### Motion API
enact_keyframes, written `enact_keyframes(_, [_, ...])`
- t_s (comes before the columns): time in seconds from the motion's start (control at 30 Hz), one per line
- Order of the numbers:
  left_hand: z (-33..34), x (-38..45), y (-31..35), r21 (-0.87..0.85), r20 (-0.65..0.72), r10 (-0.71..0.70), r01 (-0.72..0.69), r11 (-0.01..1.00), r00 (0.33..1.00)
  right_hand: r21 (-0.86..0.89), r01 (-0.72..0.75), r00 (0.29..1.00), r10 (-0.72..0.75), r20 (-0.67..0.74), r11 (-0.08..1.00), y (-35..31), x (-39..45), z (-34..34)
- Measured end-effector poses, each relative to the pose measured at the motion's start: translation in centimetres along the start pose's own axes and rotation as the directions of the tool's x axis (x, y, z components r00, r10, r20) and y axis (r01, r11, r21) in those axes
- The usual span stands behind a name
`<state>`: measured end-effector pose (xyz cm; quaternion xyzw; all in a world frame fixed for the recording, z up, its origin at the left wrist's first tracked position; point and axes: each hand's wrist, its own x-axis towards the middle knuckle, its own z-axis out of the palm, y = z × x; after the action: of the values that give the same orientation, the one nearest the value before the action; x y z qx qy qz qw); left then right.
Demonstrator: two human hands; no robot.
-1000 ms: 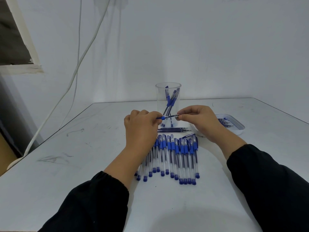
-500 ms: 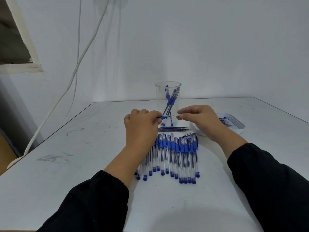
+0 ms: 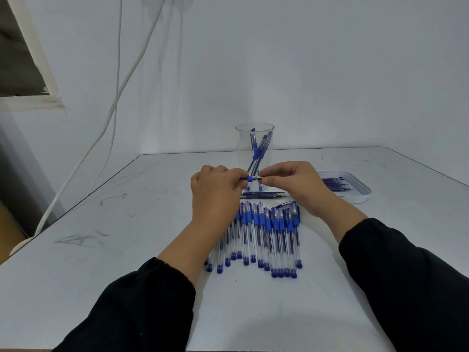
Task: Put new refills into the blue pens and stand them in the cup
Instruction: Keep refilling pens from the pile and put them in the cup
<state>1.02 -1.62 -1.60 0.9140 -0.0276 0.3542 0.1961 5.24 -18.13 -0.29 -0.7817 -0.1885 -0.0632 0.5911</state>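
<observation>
Pen [image 3: 251,178] hangs above the desk [image 3: 127,250], before the cup [image 3: 255,148], left hand [image 3: 215,191] gripping its barrel, right hand [image 3: 291,184] pinching the tip. Light, stiff, likely slick; hold the rubber sleeve.

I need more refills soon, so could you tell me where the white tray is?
The white tray sits on the table's right side, just beyond the right hand, right of the clear cup.
</observation>
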Motion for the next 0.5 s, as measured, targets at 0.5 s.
enact_keyframes(0.5, [0.06, -0.1, 0.12, -0.029, -0.027, 0.068, -0.069, 0.997, 0.997, -0.107, -0.033, 0.997, 0.04, 0.065, 0.994, -0.18, -0.14, 0.2])
